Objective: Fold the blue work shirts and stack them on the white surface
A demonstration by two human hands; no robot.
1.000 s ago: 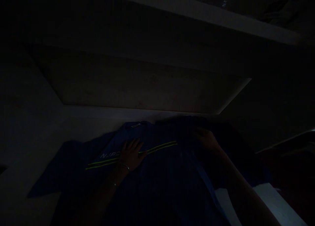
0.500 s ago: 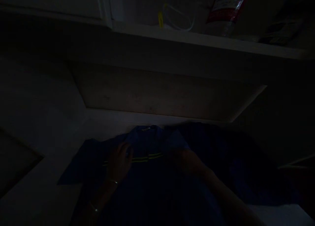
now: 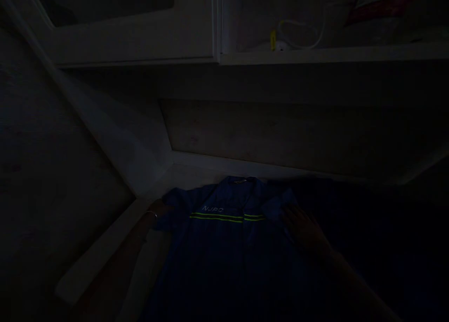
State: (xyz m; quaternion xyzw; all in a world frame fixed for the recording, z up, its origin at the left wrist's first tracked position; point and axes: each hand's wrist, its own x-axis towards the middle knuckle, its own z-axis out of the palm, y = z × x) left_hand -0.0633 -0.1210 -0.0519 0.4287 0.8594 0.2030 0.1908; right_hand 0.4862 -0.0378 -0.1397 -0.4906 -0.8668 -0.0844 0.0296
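The blue shirt (image 3: 224, 252) lies front up on the pale bench (image 3: 196, 174), collar toward the back wall, yellow-green stripes (image 3: 224, 216) across its chest. My right hand (image 3: 303, 228) rests flat and loosely spread on one shoulder. My left hand (image 3: 160, 208) touches the opposite sleeve's edge, too dark to tell whether it pinches the cloth.

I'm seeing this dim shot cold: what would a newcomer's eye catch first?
The neon yellow-green stripes glow across the chest of a blue shirt spread flat at bottom centre. The left hand meets its sleeve edge and the right hand lies flat on the other shoulder. A white cable sits on the shelf above.
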